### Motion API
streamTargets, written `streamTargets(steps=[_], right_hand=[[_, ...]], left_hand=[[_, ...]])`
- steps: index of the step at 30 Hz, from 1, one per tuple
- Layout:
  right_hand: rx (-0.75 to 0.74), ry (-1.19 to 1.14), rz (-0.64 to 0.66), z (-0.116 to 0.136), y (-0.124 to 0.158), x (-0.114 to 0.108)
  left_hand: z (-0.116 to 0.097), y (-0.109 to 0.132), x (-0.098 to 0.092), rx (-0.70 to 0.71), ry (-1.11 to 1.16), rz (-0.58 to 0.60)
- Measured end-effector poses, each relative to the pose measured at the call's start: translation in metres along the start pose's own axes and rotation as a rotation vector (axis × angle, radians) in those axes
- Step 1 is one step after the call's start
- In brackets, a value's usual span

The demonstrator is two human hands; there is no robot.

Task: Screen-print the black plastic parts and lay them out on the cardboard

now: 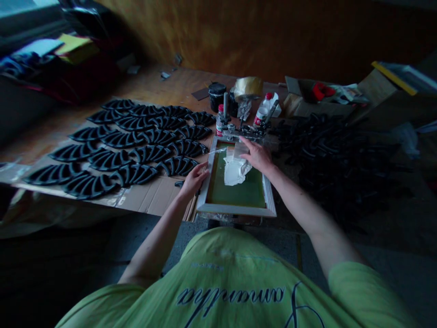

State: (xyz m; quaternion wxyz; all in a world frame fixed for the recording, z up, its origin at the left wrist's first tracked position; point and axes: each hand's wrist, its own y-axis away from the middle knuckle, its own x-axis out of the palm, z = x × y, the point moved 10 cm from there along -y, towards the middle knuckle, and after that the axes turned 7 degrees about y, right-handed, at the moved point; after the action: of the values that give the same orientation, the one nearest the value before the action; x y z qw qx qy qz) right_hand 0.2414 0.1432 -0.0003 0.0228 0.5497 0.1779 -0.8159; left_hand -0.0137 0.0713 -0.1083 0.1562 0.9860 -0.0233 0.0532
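A screen printing frame (270, 200) with pale rails and a greenish mesh lies in front of me. White ink or paste (235, 171) is spread thickly on its upper middle, with a ragged lower edge. My right hand (257, 156) reaches over the right rail and is closed on a pale, flat scraper (241, 150) at the top of the white patch; the index finger points along it. At the left rail, my left hand (196, 179) has its fingers bent against the frame's edge. A thin pale stick (217, 150) lies across the upper left rail.
Rows of black ribbed, fan-shaped parts (133, 152) cover cardboard on the left. A dark heap of black parts (341, 159) lies right. Behind the metal clamp (244, 132) stand a black tub (217, 94), red-capped bottles (262, 111), a tape roll (248, 88) and a cardboard box (319, 108).
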Motion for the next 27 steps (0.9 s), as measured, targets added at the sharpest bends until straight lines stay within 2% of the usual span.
streamTargets(steps=[2, 4, 6, 7, 9, 10, 12, 14, 16, 17, 18, 19, 21, 23, 24, 25, 26, 27], right_hand=[[0.087, -0.044, -0.105, -0.041, -0.012, -0.027], [0.247, -0.069, -0.221, -0.093, -0.005, -0.049], [0.421, -0.062, -0.24, -0.132, 0.019, -0.047], [0.472, -0.059, -0.189, -0.14, 0.033, -0.034], [0.444, -0.047, -0.004, -0.127, 0.059, 0.01], [0.373, -0.029, 0.088, -0.109, 0.071, 0.034], [0.22, 0.069, 0.19, -0.067, 0.089, 0.072], [0.17, 0.173, 0.248, -0.037, 0.099, 0.095], [0.233, 0.207, 0.299, -0.022, 0.103, 0.103], [0.28, 0.199, 0.307, -0.016, 0.104, 0.103], [0.314, 0.18, 0.296, -0.007, 0.105, 0.101], [0.318, 0.154, 0.268, 0.005, 0.104, 0.097], [0.198, 0.085, 0.2, 0.038, 0.104, 0.093], [-0.034, 0.003, 0.162, 0.069, 0.108, 0.089], [-0.127, -0.026, 0.151, 0.073, 0.113, 0.085], [-0.172, -0.032, 0.139, 0.064, 0.119, 0.079], [-0.16, -0.007, 0.125, 0.042, 0.124, 0.07], [-0.091, 0.049, 0.113, 0.007, 0.13, 0.06]], left_hand=[[-0.03, 0.001, 0.002, 0.068, 0.032, -0.011], [-0.067, -0.002, 0.008, 0.172, 0.093, -0.016], [-0.105, -0.009, 0.016, 0.279, 0.171, -0.021], [-0.121, -0.015, 0.02, 0.315, 0.215, -0.021], [-0.148, -0.027, 0.031, 0.348, 0.282, -0.001], [-0.156, -0.032, 0.037, 0.348, 0.299, 0.019], [-0.163, -0.035, 0.044, 0.369, 0.328, 0.014], [-0.146, -0.027, 0.043, 0.362, 0.354, -0.09], [-0.096, -0.013, 0.054, 0.175, 0.336, -0.119], [-0.059, -0.003, 0.069, -0.003, 0.297, -0.047], [-0.017, 0.011, 0.09, -0.231, 0.222, 0.086], [0.017, 0.028, 0.104, -0.391, 0.191, 0.171], [0.054, 0.046, 0.114, -0.5, 0.248, 0.198], [0.064, 0.043, 0.101, -0.47, 0.32, 0.102], [0.063, 0.035, 0.085, -0.429, 0.318, 0.037], [0.059, 0.027, 0.063, -0.382, 0.281, -0.033], [0.055, 0.018, 0.037, -0.336, 0.216, -0.095], [0.051, 0.011, 0.005, -0.277, 0.128, -0.176]])
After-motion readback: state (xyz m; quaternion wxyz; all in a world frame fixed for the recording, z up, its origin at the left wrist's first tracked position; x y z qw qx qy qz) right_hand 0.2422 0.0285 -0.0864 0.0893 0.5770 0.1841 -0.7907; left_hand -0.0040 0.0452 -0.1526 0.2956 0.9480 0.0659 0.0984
